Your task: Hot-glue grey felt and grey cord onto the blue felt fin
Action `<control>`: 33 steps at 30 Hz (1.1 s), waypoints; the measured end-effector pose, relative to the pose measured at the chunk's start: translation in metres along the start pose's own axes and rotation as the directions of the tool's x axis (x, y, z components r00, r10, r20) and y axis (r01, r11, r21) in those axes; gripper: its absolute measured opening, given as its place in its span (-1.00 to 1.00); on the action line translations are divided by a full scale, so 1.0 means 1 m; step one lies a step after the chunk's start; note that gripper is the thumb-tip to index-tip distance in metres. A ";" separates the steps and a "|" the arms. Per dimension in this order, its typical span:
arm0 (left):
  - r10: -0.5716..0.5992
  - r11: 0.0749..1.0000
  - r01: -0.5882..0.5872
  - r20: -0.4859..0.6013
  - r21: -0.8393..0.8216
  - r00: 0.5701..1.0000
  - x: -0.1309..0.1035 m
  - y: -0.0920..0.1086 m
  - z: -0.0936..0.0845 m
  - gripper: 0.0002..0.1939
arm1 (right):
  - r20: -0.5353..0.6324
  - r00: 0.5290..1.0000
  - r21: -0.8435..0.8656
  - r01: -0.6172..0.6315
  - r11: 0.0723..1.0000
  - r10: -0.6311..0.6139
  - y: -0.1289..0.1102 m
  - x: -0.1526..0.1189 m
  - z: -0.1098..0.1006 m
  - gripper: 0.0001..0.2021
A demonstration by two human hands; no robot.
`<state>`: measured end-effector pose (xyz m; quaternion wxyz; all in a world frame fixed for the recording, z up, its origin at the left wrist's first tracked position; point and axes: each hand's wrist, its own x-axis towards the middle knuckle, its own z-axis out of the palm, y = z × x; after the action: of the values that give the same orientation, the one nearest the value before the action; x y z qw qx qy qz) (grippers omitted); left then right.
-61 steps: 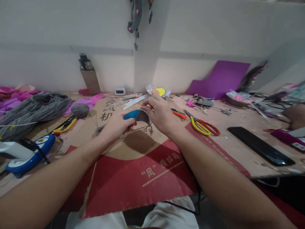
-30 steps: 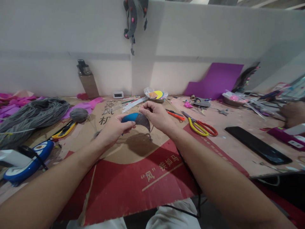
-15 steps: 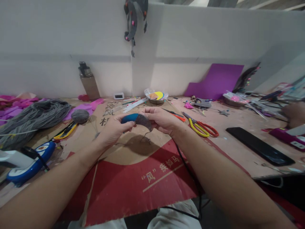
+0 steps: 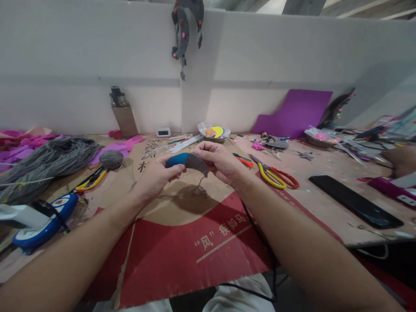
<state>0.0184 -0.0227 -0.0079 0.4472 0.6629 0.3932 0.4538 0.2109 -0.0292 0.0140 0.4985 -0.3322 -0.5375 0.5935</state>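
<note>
Between my hands is a small curved crescent (image 4: 177, 160), bright blue on its left part and wrapped in dark grey on its right part. My left hand (image 4: 160, 172) is closed round the blue end, its thumb laid along the lower edge. Fingers of my right hand (image 4: 217, 161) pinch the upper edge of the grey part near its tip; I cannot tell whether they also hold a strand. From the grey tip a thin yarn tail (image 4: 202, 181) hangs towards a small grey tangle (image 4: 199, 191) above the cardboard (image 4: 182, 255).
Scissors (image 4: 276, 174) and an orange-handled cutter (image 4: 244, 160) lie to the right, with a black phone-like slab (image 4: 355, 201). Grey yarn (image 4: 65, 160), a yarn ball (image 4: 111, 159), a yellow cutter (image 4: 92, 179) and a blue-and-white device (image 4: 48, 225) are left. Another person's hand (image 4: 401, 159) is far right.
My right hand's fingers have lifted slightly and shifted along the grey part's upper edge. My left hand keeps its hold on the blue end. The whole view has tilted slightly.
</note>
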 end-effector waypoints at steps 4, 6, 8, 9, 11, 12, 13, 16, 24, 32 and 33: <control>-0.006 0.999 0.005 -0.018 -0.047 1.000 0.000 0.002 0.001 -0.84 | -0.027 0.999 -0.011 0.038 0.999 -0.038 0.001 0.001 0.002 -0.68; -0.015 0.998 0.013 -0.024 -0.067 1.000 0.000 0.003 0.002 -0.83 | -0.034 0.998 -0.012 0.055 0.998 -0.055 0.001 0.001 0.003 -0.67; -0.018 0.995 0.016 -0.019 -0.096 1.000 0.000 0.005 0.002 -0.83 | -0.040 0.997 -0.004 0.065 0.998 -0.065 0.000 0.001 0.004 -0.66; -0.016 0.994 0.014 -0.014 -0.111 1.000 0.000 0.006 0.003 -0.83 | -0.039 0.997 -0.002 0.069 0.998 -0.069 0.000 0.001 0.005 -0.66; -0.013 0.990 0.013 -0.003 -0.137 1.000 -0.001 0.009 0.003 -0.85 | -0.032 0.996 -0.012 0.079 0.997 -0.079 0.001 0.001 0.006 -0.65; -0.014 0.989 0.014 0.002 -0.149 1.000 -0.002 0.010 0.003 -0.85 | -0.026 0.996 -0.022 0.085 0.996 -0.085 0.001 0.001 0.006 -0.65; -0.017 0.987 0.018 0.005 -0.162 1.000 -0.002 0.011 0.003 -0.85 | -0.020 0.996 -0.030 0.088 0.996 -0.089 0.002 0.001 0.006 -0.65; -0.045 0.982 0.046 0.008 -0.185 0.999 -0.002 0.011 0.003 -0.82 | -0.006 0.995 -0.058 0.099 0.993 -0.100 0.004 0.002 0.003 -0.65; -0.082 0.996 0.082 0.016 -0.045 0.997 -0.001 0.010 0.001 -0.86 | -0.001 0.950 -0.451 0.278 0.848 -0.311 -0.002 0.004 -0.004 -0.80; -0.085 0.989 0.079 0.047 0.121 0.995 -0.003 0.012 0.000 -0.86 | -0.013 0.954 -0.487 0.256 0.835 -0.300 0.000 0.005 -0.005 -0.79; -0.084 0.990 0.078 0.047 0.118 0.995 -0.003 0.012 0.000 -0.86 | -0.013 0.955 -0.481 0.254 0.839 -0.296 0.000 0.005 -0.005 -0.79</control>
<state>0.0194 -0.0291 0.0029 0.4359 0.6828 0.4339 0.3942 0.2141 -0.0230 0.0140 0.5047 -0.3888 -0.6863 0.3509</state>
